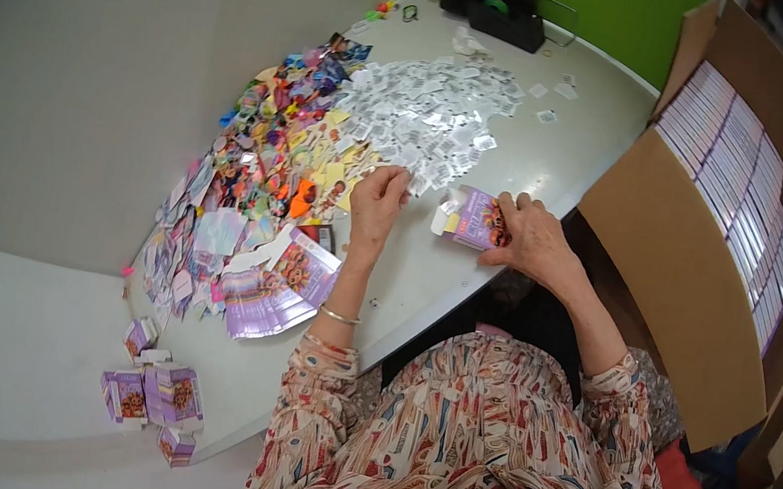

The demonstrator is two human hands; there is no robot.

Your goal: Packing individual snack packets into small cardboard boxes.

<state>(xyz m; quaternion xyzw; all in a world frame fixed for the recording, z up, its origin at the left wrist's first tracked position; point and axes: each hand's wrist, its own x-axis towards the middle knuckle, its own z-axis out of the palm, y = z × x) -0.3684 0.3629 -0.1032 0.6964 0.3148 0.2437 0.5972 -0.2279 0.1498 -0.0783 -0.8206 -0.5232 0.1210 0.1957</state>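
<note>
My right hand (537,243) grips a small purple printed carton (477,222) near the table's front edge. The carton lies on its side, its open end with white flaps facing left. My left hand (377,205) is closed in a pinch at the near edge of a heap of small white printed packets (427,99). What sits between its fingertips, if anything, is too small to make out. Left of that hand spreads a pile of colourful small pieces (271,143), with yellow cards (331,174) on its right side.
Flat purple cartons (279,294) lie fanned out on the table (416,283). Several formed purple boxes (170,394) stand at the lower left. A large cardboard box (682,275) at the right holds rows of flat cartons (729,157). A black tape dispenser (507,26) sits at the back.
</note>
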